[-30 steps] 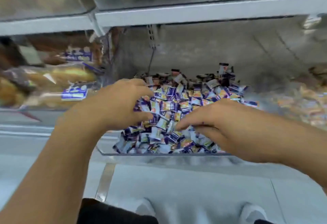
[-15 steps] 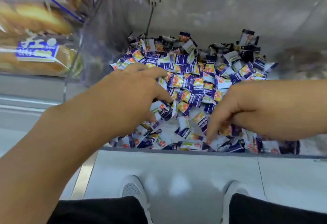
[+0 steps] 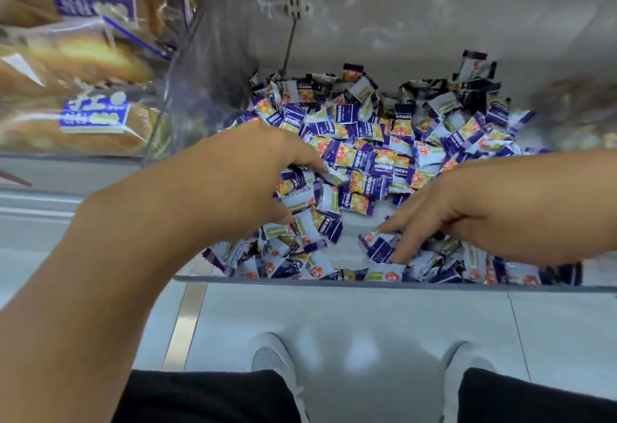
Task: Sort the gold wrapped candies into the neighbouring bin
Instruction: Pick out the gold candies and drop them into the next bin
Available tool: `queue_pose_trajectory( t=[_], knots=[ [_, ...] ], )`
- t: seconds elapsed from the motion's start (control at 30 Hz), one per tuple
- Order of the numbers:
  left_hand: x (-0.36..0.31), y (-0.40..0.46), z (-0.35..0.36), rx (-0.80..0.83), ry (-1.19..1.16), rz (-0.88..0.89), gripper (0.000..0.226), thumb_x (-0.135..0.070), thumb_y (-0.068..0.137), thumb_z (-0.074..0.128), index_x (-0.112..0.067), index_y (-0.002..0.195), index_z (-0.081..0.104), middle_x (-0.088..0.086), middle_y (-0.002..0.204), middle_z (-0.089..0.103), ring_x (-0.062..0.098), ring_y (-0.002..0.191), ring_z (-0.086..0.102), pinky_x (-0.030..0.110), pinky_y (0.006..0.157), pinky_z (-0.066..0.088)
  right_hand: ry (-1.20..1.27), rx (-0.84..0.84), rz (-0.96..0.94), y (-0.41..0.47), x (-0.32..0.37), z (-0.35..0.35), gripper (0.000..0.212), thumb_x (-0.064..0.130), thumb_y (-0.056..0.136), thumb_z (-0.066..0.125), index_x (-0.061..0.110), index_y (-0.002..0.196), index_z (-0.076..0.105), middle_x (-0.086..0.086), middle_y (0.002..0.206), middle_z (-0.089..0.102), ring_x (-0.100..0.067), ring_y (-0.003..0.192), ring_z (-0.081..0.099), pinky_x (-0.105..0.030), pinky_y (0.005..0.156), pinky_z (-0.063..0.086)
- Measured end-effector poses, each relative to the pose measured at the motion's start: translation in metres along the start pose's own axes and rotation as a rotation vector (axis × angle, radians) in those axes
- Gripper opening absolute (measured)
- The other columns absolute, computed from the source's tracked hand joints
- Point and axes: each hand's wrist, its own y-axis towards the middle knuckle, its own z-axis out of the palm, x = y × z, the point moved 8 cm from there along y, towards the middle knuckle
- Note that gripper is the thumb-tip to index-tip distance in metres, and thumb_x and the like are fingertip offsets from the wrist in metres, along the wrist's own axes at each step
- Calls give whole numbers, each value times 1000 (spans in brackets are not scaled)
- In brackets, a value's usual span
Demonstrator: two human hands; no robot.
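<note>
Left hand curled loosely over purple-and-white wrapped candies in clear plastic bin, right hand fingertips pressing candies near bin's front edge, neither visibly gripping, gold-wrapped candies not discernible, bagged bread left of bin, pale tiled floor below.

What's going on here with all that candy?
A person is standing at a clear bin of small purple-and-white wrapped candies, rummaging through the pile with both hands. The left hand is dug in with curled fingers among wrappers, and the right hand presses fingertips down on a candy near the front edge. No gold-wrapped candy is plainly visible. Packaged bread fills the compartment to the left.
</note>
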Motion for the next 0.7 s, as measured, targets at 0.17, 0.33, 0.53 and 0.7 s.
queue_pose_trajectory(
  t=[0.17,0.33,0.53,0.7],
  knots=[
    [-3,-6,-8,-10,27,-24,86,-30,72,88,-46,143,43,-18,146,46,11,133,45,40,110,40,147,-295,75,13,6,-33,63,8,97,43,68,113,54,19,124,63,-19,104,67,-45,89,56],
    [-9,-33,-38,-163,147,34,84,-28,74,85,-50,142,42,-19,148,45,12,135,44,42,110,40,-32,-203,-68,66,9,11,58,8,88,55,57,119,61,41,123,49,1,113,49,-29,104,39],
    [11,-51,-53,-352,159,217,46,-39,73,74,-30,117,70,-10,120,68,19,106,65,42,103,42,96,-82,21,23,11,-12,58,15,72,36,62,81,69,17,105,69,-18,92,66,-40,81,56],
    [16,-57,-52,-428,2,273,26,-22,81,63,-22,105,74,-7,119,67,14,110,62,45,113,30,360,-315,-133,13,48,-55,61,9,100,41,66,118,56,22,121,64,-26,94,70,-49,87,57]
  ],
)
